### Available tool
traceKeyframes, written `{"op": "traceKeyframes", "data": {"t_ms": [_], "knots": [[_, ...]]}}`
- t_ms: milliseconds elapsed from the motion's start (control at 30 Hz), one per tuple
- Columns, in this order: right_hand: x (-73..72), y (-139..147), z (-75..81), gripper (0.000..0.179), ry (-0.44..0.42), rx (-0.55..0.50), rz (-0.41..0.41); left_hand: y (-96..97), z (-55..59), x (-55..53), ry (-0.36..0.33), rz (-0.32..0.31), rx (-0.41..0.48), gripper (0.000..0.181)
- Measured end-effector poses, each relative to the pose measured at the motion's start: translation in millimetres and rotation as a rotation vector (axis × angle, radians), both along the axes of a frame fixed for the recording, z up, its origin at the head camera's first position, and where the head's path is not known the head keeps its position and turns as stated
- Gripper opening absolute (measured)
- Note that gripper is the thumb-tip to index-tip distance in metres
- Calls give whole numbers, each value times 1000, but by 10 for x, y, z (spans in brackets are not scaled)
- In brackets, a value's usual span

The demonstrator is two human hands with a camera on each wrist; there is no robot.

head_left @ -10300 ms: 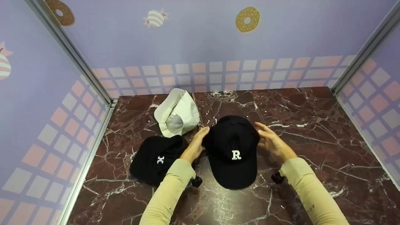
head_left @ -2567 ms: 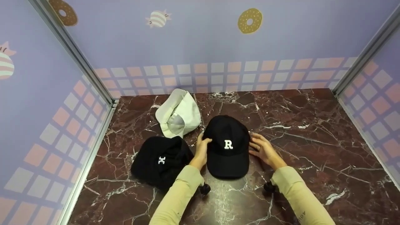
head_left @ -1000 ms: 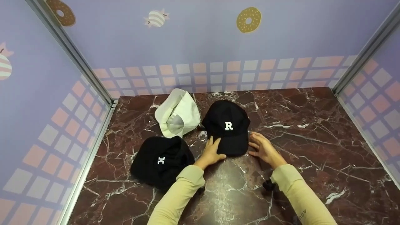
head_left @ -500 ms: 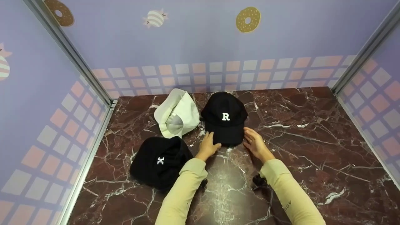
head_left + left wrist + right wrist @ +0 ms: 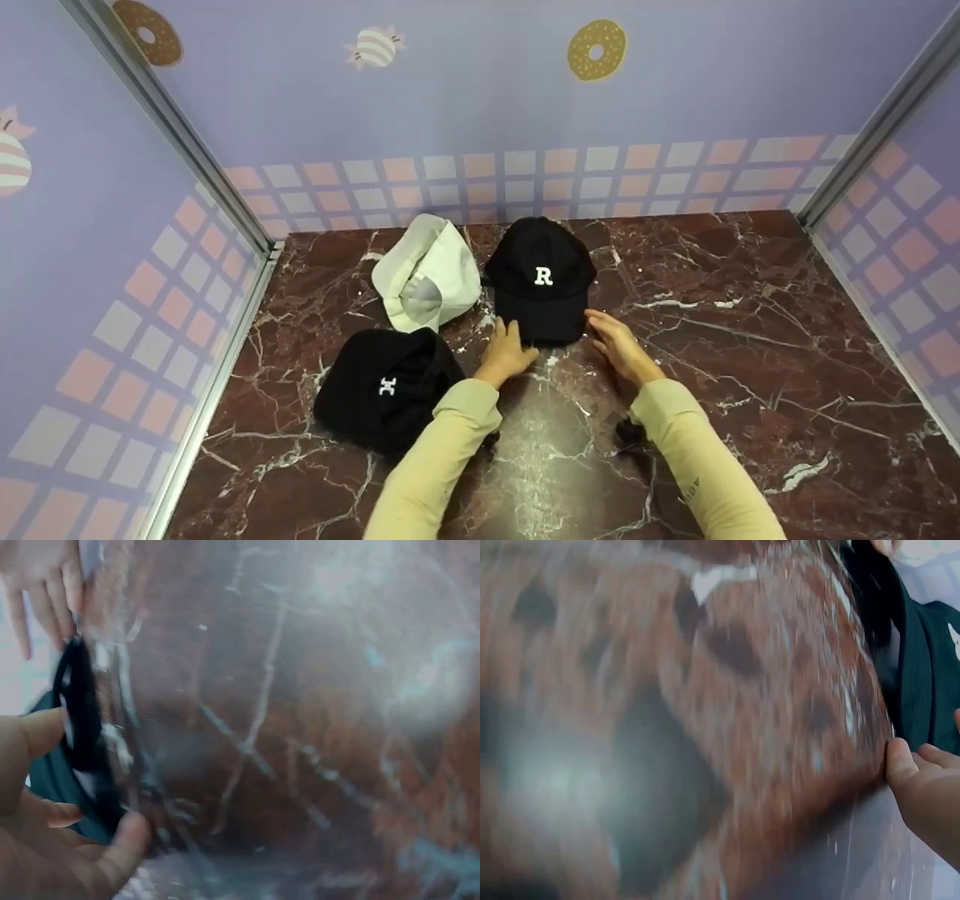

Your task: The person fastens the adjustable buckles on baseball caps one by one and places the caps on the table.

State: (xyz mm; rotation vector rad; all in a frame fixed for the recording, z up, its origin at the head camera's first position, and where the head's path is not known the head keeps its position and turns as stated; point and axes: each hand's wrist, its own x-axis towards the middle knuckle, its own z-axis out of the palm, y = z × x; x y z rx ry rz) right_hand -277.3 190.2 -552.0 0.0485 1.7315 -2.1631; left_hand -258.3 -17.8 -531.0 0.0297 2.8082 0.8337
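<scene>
A black baseball cap (image 5: 541, 311) with a white letter R sits at the back middle of the marble surface, brim toward me. My left hand (image 5: 507, 355) is at the brim's left front corner, fingers spread and thumb apart. At the brim's right edge, my right hand (image 5: 618, 346) has its fingertips close against it, fingers fairly straight. The left wrist view shows the brim (image 5: 82, 720) beside the left fingers, with the other hand beyond. In the right wrist view the right thumb (image 5: 900, 765) lies near the brim (image 5: 915, 675).
Left of the R cap lies a white cap (image 5: 450, 274), its inside partly showing. A second black cap (image 5: 352, 390) with a white emblem lies nearer, beside my left forearm. The purple back wall (image 5: 480, 112) and side walls bound the marble surface (image 5: 750, 337).
The R cap has moved away from me toward the back wall, ending level with the white cap. Both hands followed it, the left shifting from its side to the brim. The other caps stayed put.
</scene>
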Motion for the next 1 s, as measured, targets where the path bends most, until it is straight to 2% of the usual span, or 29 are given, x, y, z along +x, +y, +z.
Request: {"op": "traceKeyframes", "data": {"t_ms": [133, 267, 367, 467, 567, 767, 867, 1000], "knots": [[30, 156, 1, 52, 1, 41, 31, 24, 198, 117, -23, -86, -41, 72], [54, 279, 7, 53, -12, 52, 58, 13, 458, 228, 30, -129, -116, 74], [61, 333, 3, 56, -21, 54, 76, -55, 617, 270, 74, -123, -167, 75], [65, 348, -10, 57, -18, 67, 90, -186, 703, 271, 113, -87, -221, 76], [67, 339, -21, 58, -12, 85, 92, -361, 735, 256, 114, -31, -262, 78], [73, 322, -34, 56, -11, 86, 61, -693, 677, 273, 22, 58, -304, 81], [74, 325, -44, 55, -14, 76, 52, -795, 614, 311, -28, 80, -271, 83], [75, 331, -49, 56, -11, 69, 54, -864, 539, 346, -68, 100, -180, 81]]}}
